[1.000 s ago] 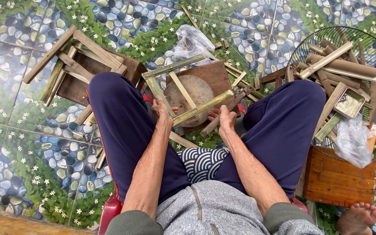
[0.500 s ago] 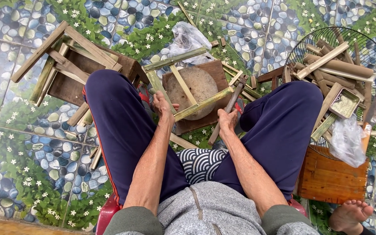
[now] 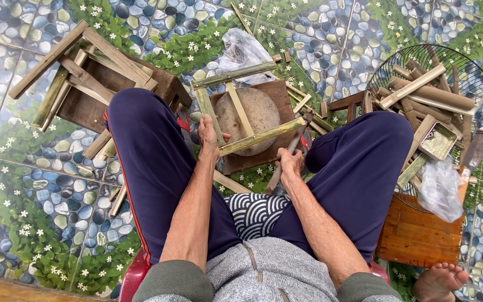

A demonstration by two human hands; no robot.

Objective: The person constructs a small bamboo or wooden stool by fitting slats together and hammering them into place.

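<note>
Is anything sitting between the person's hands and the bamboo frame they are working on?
Nothing visible does. The left hand already grips the bamboo frame at its near corner, and the frame lies on a round block. The right hand holds a hammer, whose head sits by the frame's right corner; whether it touches is unclear.

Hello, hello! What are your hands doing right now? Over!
Left hand grips rectangular green bamboo frame. Right hand holds wooden-handled hammer. Frame rests on round wood block. Nothing blocking.
</note>
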